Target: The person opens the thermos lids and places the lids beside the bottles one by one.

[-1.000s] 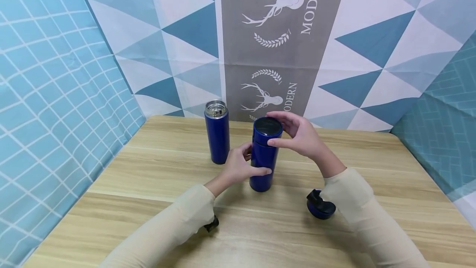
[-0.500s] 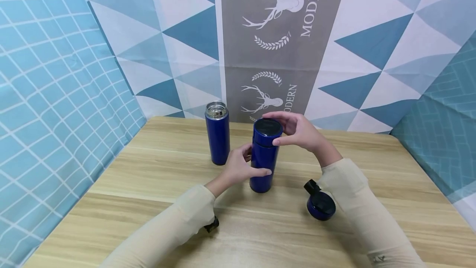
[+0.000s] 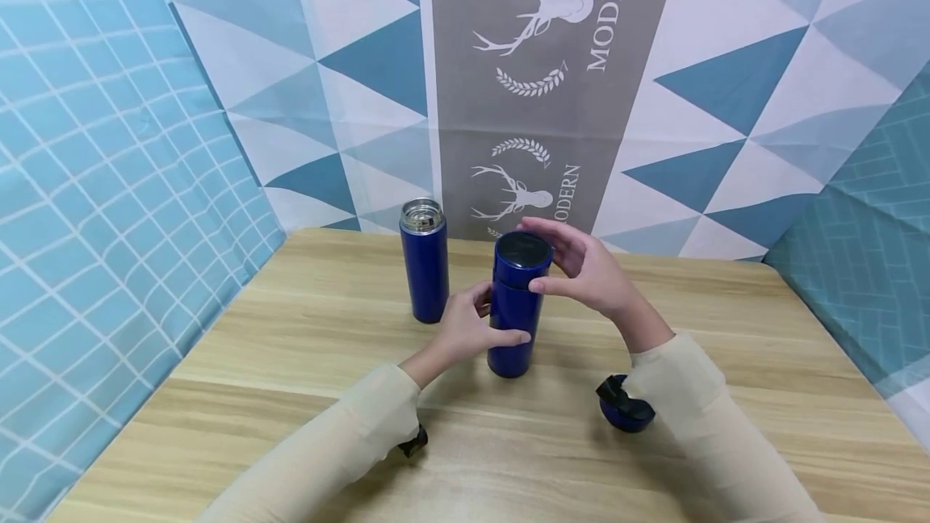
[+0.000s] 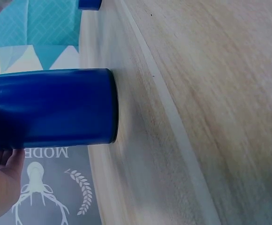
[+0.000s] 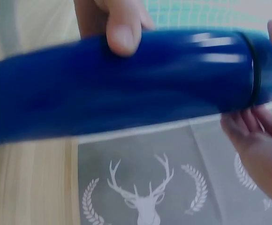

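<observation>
A dark blue thermos [image 3: 514,321] stands upright on the wooden table, its blue lid [image 3: 514,274] with a glossy black top in place. My left hand [image 3: 465,325] grips the body around its middle, thumb across the front. At the top, my right hand [image 3: 592,271] holds the lid, its thumb on the near side and its fingers at the far side. Seen sideways, the thermos body [image 5: 140,84] fills much of the right wrist view. To its left stands a second blue thermos [image 3: 425,273], whose bare steel mouth shows.
A loose blue lid [image 3: 623,423] lies by my right forearm, partly hidden behind a black strap piece [image 3: 612,388] at the wrist. Another black piece [image 3: 414,441] shows under my left sleeve. Patterned cloth [image 3: 508,87] hangs behind the table [image 3: 291,329].
My right hand has turned back and forth at the lid; its wrist has swung out and its thumb sits slightly lower. The left hand and both thermoses keep their places.
</observation>
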The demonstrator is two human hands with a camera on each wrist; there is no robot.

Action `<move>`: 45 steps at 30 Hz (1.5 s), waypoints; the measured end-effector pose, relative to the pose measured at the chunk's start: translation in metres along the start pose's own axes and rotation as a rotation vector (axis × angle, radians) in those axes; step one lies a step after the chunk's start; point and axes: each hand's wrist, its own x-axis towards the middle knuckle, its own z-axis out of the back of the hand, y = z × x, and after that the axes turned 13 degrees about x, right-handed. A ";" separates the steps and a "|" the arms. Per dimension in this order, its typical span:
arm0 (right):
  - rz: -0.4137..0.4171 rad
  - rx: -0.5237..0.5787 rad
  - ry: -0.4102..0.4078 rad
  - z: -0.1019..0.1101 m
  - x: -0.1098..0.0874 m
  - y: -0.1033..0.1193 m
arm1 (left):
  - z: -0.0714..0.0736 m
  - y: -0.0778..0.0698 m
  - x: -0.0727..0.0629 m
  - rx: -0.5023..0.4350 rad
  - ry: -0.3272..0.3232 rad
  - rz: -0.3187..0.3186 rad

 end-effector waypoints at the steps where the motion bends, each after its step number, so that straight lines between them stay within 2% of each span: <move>1: 0.009 -0.007 -0.035 -0.003 -0.001 0.001 | 0.000 -0.001 0.000 0.001 -0.002 -0.004; 6: 0.022 -0.063 -0.189 -0.016 -0.002 0.006 | 0.002 -0.002 0.002 0.013 -0.004 -0.030; 11: 0.001 -0.069 -0.233 -0.018 -0.001 0.007 | 0.002 0.000 0.002 0.009 0.002 -0.009; 15: -0.033 -0.042 -0.203 -0.014 0.000 0.006 | 0.001 0.001 0.001 0.003 0.011 0.000; 20: -0.058 -0.004 -0.110 -0.002 0.003 0.004 | 0.002 0.000 0.001 0.004 0.010 -0.008; 27: -0.054 0.073 0.039 0.012 0.010 -0.001 | 0.002 -0.001 0.001 -0.007 0.016 0.000; 33: -0.039 0.147 0.102 0.016 0.012 -0.007 | 0.002 -0.002 0.000 -0.011 0.005 0.013; 37: -0.020 0.153 0.117 0.015 0.008 -0.008 | 0.000 -0.002 -0.001 -0.012 0.008 0.008; 40: 0.000 0.111 0.103 0.009 0.004 -0.005 | 0.001 -0.001 -0.001 -0.006 0.006 0.007; 42: 0.008 0.050 0.061 0.003 0.001 -0.003 | 0.001 -0.001 -0.001 -0.004 0.002 0.004; 45: 0.011 -0.060 -0.062 -0.008 -0.002 0.000 | 0.001 -0.001 0.000 -0.002 -0.002 -0.002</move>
